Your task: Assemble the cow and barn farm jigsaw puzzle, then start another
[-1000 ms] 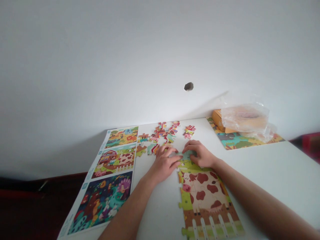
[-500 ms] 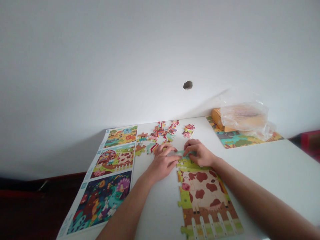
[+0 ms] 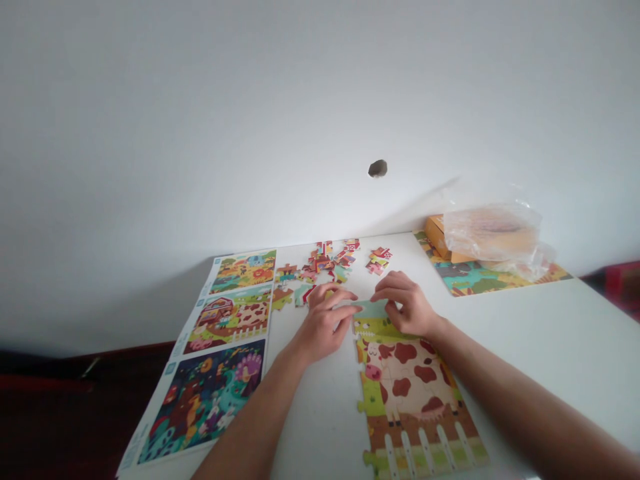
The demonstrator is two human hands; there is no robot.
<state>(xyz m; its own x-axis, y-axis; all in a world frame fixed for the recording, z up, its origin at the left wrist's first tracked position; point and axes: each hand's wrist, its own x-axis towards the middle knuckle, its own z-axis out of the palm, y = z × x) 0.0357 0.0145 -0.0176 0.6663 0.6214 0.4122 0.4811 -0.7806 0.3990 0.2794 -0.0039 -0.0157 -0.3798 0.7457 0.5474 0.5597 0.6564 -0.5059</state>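
A partly joined jigsaw puzzle (image 3: 407, 383) of a brown-and-white cow and a white fence lies on the table. At its far edge is a pale blue puzzle piece (image 3: 370, 309). My left hand (image 3: 327, 323) has its bent fingertips at the left side of that piece. From the right, my right hand (image 3: 406, 305) curls its fingers over the piece's far edge and right part, hiding some of it. Both hands look closed on the piece, though the exact contact is partly hidden. Loose puzzle pieces (image 3: 325, 259) lie beyond my left hand.
A picture sheet (image 3: 213, 363) with three printed scenes lies at the left. At the back right, a clear plastic bag (image 3: 493, 230) rests over an orange box (image 3: 436, 233) on a colourful animal picture (image 3: 463, 277). The white wall (image 3: 250, 133) with a hole stands behind the table.
My right hand's fingers have shifted slightly right and up, showing more of the pale blue piece. My left hand stays nearly in place. The view has moved slightly.
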